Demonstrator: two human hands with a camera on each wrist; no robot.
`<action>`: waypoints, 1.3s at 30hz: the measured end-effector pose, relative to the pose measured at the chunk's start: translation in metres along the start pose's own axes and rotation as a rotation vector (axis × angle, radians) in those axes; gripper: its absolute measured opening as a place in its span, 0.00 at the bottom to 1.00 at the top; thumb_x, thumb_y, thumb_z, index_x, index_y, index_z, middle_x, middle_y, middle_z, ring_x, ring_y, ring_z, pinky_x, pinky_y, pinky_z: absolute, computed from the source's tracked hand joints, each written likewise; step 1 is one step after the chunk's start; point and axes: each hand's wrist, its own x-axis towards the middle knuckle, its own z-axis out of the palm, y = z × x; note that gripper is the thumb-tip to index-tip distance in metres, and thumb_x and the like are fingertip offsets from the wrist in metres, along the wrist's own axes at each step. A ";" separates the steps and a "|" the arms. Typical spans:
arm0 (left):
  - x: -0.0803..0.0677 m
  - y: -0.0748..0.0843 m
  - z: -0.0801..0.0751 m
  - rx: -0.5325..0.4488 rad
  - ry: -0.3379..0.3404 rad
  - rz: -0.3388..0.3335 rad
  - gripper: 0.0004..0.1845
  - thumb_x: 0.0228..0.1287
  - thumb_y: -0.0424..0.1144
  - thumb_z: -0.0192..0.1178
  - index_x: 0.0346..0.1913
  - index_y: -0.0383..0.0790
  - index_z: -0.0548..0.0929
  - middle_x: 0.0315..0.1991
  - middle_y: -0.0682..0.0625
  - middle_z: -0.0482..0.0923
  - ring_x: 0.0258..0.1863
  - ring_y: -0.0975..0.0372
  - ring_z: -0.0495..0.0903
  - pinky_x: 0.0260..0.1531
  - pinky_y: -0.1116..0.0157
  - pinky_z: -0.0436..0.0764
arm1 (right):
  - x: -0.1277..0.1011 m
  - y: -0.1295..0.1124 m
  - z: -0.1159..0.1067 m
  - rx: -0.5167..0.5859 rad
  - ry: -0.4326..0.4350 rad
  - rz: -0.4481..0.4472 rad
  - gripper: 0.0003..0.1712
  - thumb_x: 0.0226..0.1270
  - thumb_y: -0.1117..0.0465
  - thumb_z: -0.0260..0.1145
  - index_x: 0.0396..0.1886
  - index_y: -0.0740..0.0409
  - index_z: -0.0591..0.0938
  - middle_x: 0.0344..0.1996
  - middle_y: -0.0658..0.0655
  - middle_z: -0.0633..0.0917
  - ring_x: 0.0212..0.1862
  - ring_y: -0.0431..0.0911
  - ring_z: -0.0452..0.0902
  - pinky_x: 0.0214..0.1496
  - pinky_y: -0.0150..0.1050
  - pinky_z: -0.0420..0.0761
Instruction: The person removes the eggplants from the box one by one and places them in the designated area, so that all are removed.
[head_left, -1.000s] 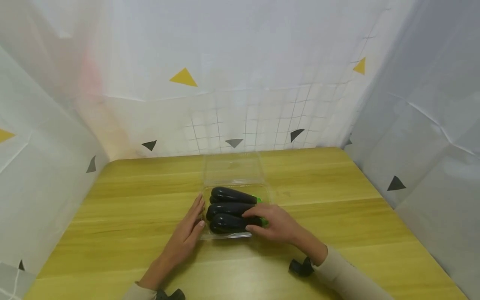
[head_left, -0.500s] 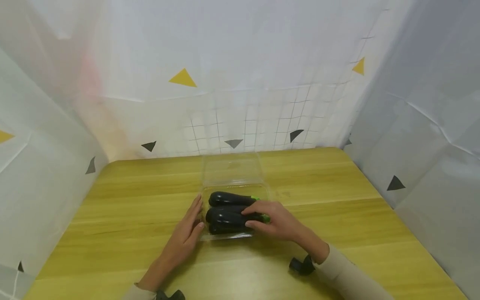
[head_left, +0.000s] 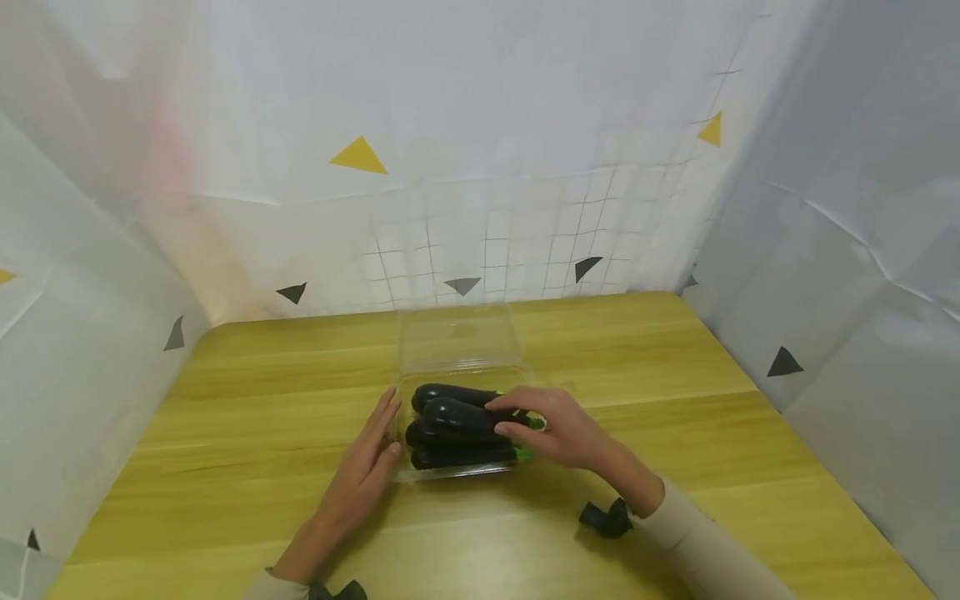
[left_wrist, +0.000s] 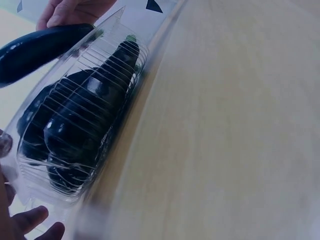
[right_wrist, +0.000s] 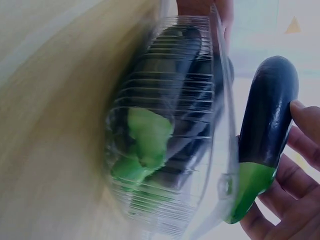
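Observation:
A clear plastic clamshell container (head_left: 453,474) sits mid-table with its lid (head_left: 457,337) folded back flat. My right hand (head_left: 558,429) grips a dark purple eggplant (head_left: 453,417) near its green stem end and holds it just above the tray. The held eggplant (right_wrist: 267,125) hangs clear of the container (right_wrist: 165,150) beside my fingers (right_wrist: 300,190). Other eggplants (head_left: 453,457) lie inside the tray. My left hand (head_left: 367,462) rests with straight fingers against the container's left end (left_wrist: 85,130). The raised eggplant (left_wrist: 40,50) shows over the rim.
The wooden table (head_left: 675,400) is enclosed by white sheet walls (head_left: 847,250) at the back, left and right. A black wrist strap (head_left: 603,518) sits on my right forearm.
My right hand has lifted one eggplant out of the tray's row, raising it above the others. The left hand has stayed against the container.

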 end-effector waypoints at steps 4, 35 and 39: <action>0.001 -0.001 0.000 -0.004 -0.001 0.019 0.29 0.81 0.29 0.47 0.80 0.32 0.60 0.82 0.40 0.50 0.80 0.48 0.52 0.75 0.69 0.47 | 0.002 0.000 -0.005 -0.033 0.015 -0.004 0.18 0.70 0.66 0.72 0.58 0.56 0.86 0.50 0.51 0.88 0.47 0.43 0.86 0.44 0.41 0.87; 0.001 -0.002 0.001 0.020 0.005 0.052 0.29 0.78 0.27 0.49 0.78 0.28 0.62 0.82 0.38 0.52 0.79 0.45 0.54 0.75 0.69 0.48 | 0.006 0.017 -0.057 -0.155 0.131 0.082 0.18 0.72 0.67 0.70 0.59 0.56 0.86 0.51 0.51 0.88 0.46 0.42 0.84 0.44 0.42 0.85; 0.002 -0.002 0.002 0.016 0.008 0.059 0.28 0.78 0.26 0.50 0.78 0.27 0.62 0.81 0.38 0.52 0.78 0.45 0.54 0.75 0.69 0.49 | 0.005 0.025 -0.063 -0.170 0.150 0.097 0.18 0.71 0.68 0.70 0.59 0.56 0.86 0.50 0.51 0.88 0.45 0.43 0.84 0.41 0.41 0.84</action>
